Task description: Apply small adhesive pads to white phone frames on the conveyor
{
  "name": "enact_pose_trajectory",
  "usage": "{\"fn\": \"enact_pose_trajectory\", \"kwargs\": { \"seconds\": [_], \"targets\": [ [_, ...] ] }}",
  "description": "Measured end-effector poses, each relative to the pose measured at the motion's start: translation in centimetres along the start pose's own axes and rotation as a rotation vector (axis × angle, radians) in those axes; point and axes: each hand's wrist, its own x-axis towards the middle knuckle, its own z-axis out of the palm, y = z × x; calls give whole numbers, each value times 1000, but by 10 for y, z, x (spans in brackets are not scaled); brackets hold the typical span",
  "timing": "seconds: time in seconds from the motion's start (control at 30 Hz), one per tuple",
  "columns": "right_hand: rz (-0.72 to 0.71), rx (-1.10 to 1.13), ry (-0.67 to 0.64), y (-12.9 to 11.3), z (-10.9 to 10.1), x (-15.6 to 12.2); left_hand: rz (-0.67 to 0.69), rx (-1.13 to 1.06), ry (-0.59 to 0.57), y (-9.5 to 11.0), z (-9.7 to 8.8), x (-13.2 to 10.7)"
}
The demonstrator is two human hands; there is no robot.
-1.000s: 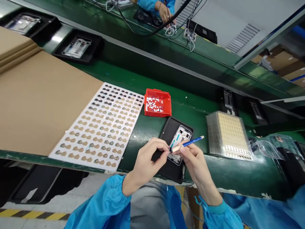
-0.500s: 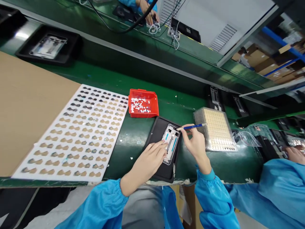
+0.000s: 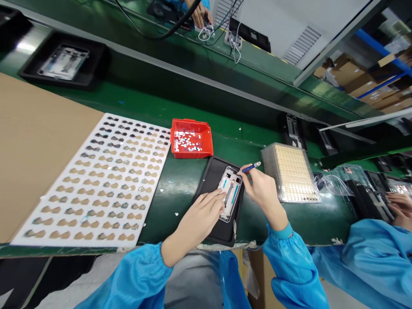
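Observation:
A silver phone frame (image 3: 231, 195) with blue strips lies in a black tray (image 3: 209, 182) at the bench's front edge. My left hand (image 3: 206, 210) lies flat across the frame's left side, fingers stretched out and touching it. Between the thumb and fingers of my right hand (image 3: 262, 189) is a slim blue pen-like tool (image 3: 250, 168). Its working end is at the frame's upper right corner, partly hidden by my fingertips. Whether the tip touches the frame I cannot tell.
Left of the tray is a white sheet (image 3: 92, 184) with rows of bow-shaped pieces. A red bin (image 3: 192, 150) with small white bits stands behind. Stacked clear trays (image 3: 289, 171) are at right. A co-worker's hand (image 3: 401, 208) works at far right.
The pen-like tool has tilted more upright, and its back end has come nearer my right hand. My left hand stays on the phone frame. The co-worker's hands at right have shifted.

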Motion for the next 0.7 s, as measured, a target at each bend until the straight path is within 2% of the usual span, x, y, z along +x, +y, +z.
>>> {"fn": "enact_pose_trajectory", "kwargs": {
  "seconds": [0.27, 0.37, 0.43, 0.5, 0.6, 0.7],
  "targets": [
    [-24, -80, -120, -10, -2, -9, -3, -8, 23, -3, 2, 2],
    [-34, -94, -120, -9, -2, -11, -26, -56, 7, -3, 4, 3],
    [-32, -44, -107, -5, -3, -12, -64, -135, 28, 2, -3, 2],
    [-30, 90, -55, -3, -5, -18, -112, -219, 96, 7, -23, -1],
    [-19, 374, 95, -10, -13, -38, -155, -191, 241, 5, -71, 3],
    [-9, 629, 135, -35, -23, -71, -108, 33, 309, -24, -111, 34]
  ]
}}
